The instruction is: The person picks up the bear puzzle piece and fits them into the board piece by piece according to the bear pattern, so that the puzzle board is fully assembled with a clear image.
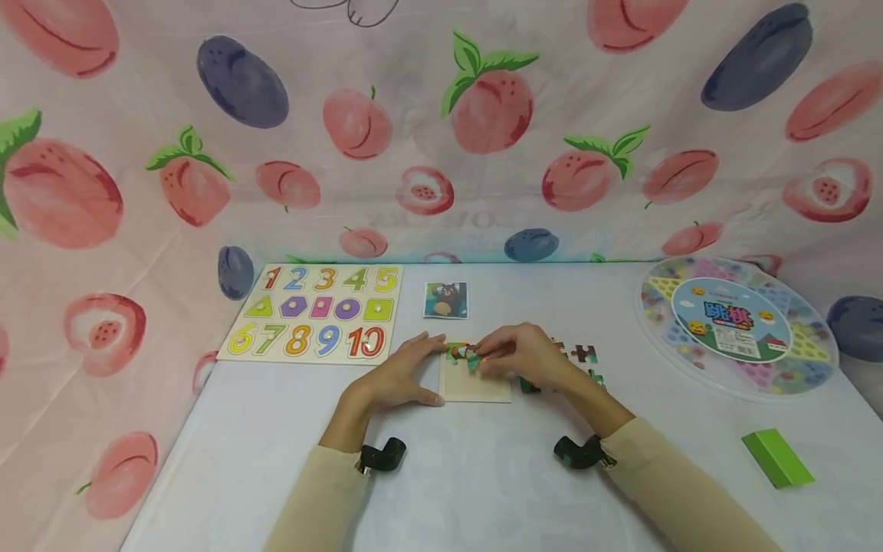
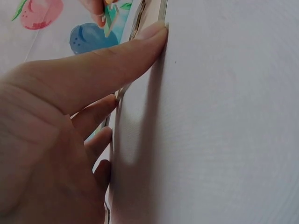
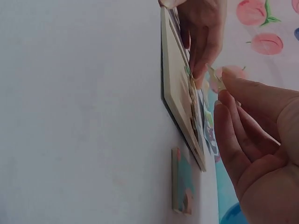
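A square wooden puzzle tray (image 1: 476, 387) is touched by the left hand (image 1: 393, 377) (digits apart), a jigsaw piece (image 3: 215, 78) pinched by the right hand (image 1: 527, 356).

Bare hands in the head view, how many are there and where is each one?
2: the left hand touches the left side of a square, pale wooden puzzle tray; the right hand pinches a small green jigsaw piece over it. Both show plainly.
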`<state>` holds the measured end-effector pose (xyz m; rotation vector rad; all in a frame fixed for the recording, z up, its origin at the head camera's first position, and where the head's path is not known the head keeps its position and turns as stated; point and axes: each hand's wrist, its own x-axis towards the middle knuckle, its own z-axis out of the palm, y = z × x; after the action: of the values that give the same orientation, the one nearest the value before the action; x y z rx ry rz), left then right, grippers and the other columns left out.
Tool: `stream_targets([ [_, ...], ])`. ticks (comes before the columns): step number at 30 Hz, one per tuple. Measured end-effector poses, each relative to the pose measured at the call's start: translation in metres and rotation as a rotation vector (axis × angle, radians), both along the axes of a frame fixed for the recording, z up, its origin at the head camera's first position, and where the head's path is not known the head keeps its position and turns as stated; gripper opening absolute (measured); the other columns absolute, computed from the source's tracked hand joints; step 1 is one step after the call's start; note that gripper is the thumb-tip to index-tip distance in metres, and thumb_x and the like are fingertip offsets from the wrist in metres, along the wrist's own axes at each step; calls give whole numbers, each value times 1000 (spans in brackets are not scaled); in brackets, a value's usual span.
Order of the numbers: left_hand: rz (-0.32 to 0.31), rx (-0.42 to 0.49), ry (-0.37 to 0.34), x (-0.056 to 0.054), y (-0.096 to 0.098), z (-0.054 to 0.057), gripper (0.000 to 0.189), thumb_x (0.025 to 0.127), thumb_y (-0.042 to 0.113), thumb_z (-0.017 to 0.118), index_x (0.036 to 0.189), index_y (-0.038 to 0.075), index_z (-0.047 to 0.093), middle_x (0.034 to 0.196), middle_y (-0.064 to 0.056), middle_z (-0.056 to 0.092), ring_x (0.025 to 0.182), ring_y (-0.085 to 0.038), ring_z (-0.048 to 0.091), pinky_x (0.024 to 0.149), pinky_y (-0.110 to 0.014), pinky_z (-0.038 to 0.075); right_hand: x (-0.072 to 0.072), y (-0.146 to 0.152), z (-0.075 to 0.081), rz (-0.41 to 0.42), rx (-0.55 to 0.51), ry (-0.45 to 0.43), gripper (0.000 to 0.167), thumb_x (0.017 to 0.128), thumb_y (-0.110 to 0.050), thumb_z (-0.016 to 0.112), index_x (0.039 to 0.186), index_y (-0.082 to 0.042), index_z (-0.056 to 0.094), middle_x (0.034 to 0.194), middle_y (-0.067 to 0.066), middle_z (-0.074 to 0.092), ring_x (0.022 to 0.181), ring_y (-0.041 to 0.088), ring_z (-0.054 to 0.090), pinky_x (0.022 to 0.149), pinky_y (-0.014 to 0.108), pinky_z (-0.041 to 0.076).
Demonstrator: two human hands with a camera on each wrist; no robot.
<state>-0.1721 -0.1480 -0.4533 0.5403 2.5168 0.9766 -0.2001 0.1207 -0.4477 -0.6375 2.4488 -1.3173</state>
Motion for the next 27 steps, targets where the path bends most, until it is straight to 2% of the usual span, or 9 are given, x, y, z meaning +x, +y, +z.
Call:
stream_targets([
  [12,16,0,-7,3,0,2,84,77,24,89,151,21,49,169,8,32,163,-24,13,130,-55,20,1,-23,-5,67,13,86,20,86,-17,82,104,-8,81,111,9,76,90,10,73,75,16,58],
  [20,18,9,-16,2,-1,1,85,77,24,89,151,21,49,169,8,32,163,-23,12,130,-56,20,1,-34,-7,51,71,89,19,85,-19,83,101,-10,81,105,6,79,84,6,69,71,16,55],
  [27,15,14,-12,1,-1,1,85,77,23,90,151,20,49,169,7,33,163,-24,13,130,-55,20,1,-37,-9,40,121,140,17,84,-21,84,98,-11,82,99,3,79,81,5,64,67,17,50],
])
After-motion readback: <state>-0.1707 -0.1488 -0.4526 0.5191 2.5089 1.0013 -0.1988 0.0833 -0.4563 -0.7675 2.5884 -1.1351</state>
